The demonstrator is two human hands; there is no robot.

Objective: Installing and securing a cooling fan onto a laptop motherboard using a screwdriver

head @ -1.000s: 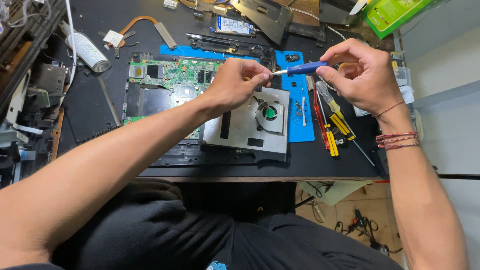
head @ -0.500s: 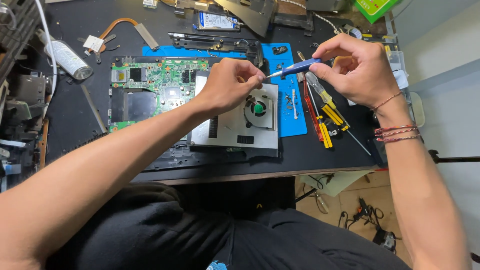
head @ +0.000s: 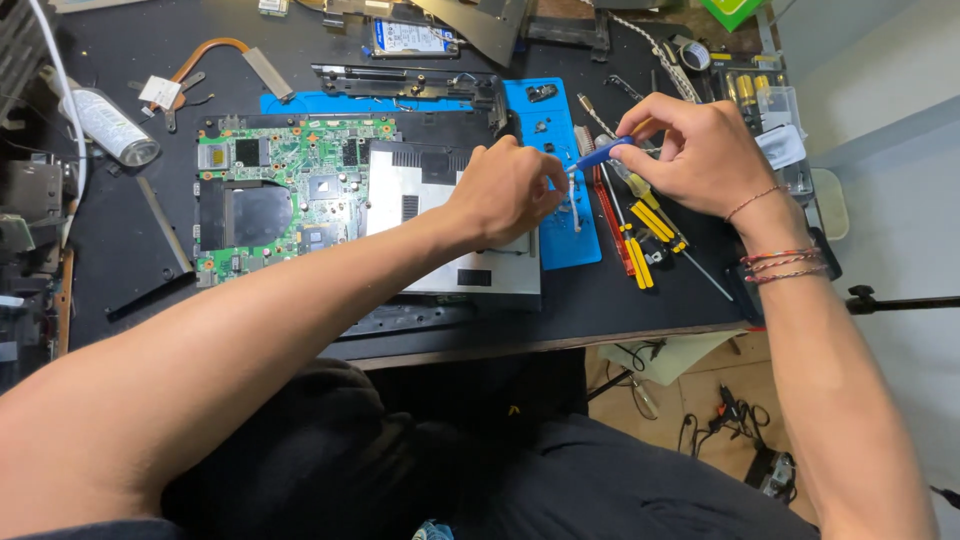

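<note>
Left hand [head: 510, 190] now covers the fan, hiding it | fingers curled tight at the screwdriver [head: 605, 153] tip, pinch unclear | right hand [head: 700, 150] clenched round the blue handle | tool angled over blue mat [head: 580, 245], beside silver plate [head: 420, 190] and board [head: 290, 185]

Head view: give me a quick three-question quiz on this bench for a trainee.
1. True or false: the right hand holds a blue-handled screwdriver.
2. Where does the left hand rest? A) on the green circuit board B) over the silver metal plate C) on the grey can
3. What colour is the work mat under the loose tools?

Key: 1 true; 2 B; 3 blue.
</note>
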